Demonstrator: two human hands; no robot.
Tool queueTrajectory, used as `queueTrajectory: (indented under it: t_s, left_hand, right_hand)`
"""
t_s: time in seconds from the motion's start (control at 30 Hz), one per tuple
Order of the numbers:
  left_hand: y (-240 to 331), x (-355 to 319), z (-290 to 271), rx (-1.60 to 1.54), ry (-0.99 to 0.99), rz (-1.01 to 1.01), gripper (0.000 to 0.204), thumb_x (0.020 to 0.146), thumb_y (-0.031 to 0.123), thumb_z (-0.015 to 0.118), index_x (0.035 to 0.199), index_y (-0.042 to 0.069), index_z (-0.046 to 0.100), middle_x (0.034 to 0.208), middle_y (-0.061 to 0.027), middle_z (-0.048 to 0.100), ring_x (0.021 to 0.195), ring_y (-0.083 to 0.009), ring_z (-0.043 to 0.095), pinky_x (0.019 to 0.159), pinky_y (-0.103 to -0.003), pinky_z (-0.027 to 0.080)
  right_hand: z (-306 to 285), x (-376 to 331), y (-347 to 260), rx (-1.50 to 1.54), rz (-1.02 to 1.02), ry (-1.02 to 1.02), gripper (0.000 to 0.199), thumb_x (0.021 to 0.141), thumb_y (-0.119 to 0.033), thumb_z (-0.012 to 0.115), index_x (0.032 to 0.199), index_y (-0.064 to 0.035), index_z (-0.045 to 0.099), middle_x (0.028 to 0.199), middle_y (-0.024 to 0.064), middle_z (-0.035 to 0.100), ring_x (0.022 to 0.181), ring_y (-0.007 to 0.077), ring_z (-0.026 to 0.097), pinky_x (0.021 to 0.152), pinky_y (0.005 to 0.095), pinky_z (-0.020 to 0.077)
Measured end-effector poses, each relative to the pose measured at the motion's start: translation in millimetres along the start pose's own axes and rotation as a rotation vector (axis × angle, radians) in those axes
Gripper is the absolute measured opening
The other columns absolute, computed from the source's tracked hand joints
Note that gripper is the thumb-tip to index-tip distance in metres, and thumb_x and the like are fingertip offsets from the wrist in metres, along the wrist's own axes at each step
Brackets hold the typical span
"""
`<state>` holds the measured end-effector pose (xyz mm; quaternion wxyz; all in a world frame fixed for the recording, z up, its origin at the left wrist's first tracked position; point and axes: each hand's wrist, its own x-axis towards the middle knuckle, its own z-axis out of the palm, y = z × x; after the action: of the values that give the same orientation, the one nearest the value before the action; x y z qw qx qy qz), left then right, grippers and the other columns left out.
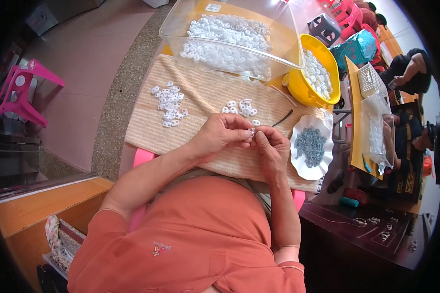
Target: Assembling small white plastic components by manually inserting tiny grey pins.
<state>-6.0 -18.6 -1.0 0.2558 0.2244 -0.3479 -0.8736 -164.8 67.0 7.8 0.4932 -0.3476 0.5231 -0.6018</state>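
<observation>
Close pinch work

Pinching small white plastic piece [252,132] narrowly between fingertips of left hand [223,133] and right hand [273,148], above cream, orange-striped cloth towel [205,93], left of white scalloped dish [312,172]. Advisable: light, even pressure; fingertips near edges, work face unobscured.

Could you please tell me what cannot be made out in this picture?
In the head view:
Small pale piece between left hand and right hand: partly covered by both, details too small.
Grey pieces in white dish: heaped, individually too small.
Lower contents of the yellow basin: hidden beneath its top white pieces.
Far end of the clear bin: cut off by the upper edge.
</observation>
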Motion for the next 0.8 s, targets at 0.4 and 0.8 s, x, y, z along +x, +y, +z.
queueTrajectory:
  t_s: [0.4, 0.8]
  left_hand:
    - [-1.4, 0.6, -2.2, -0.019, 0.002, -0.013, 0.016, 0.087, 0.003, 0.066, 0.103, 0.001, 0.066, 0.092, -0.0058, 0.067, 0.082, -0.0118, 0.065, 0.075, -0.025, 0.057]
    - [-2.8, -0.8, -0.2, 0.001, 0.034, 0.024, 0.015, 0.085, 0.001, 0.068, 0.099, -0.003, 0.066, 0.090, -0.0089, 0.067, 0.078, -0.0145, 0.066, 0.072, -0.025, 0.056]
  right_hand:
    - [-4.0, 1.6, 3.7, -0.107, -0.085, -0.043, 0.012, 0.092, -0.003, 0.060, 0.101, 0.0025, 0.065, 0.093, 0.0029, 0.065, 0.078, 0.0081, 0.062, 0.071, 0.0195, 0.0494]
    - [-3.5, 0.2, 2.2, -0.094, -0.030, -0.024, 0.010, 0.090, -0.002, 0.063, 0.098, 0.0022, 0.067, 0.093, 0.0043, 0.067, 0.077, 0.0093, 0.063, 0.071, 0.0206, 0.0498]
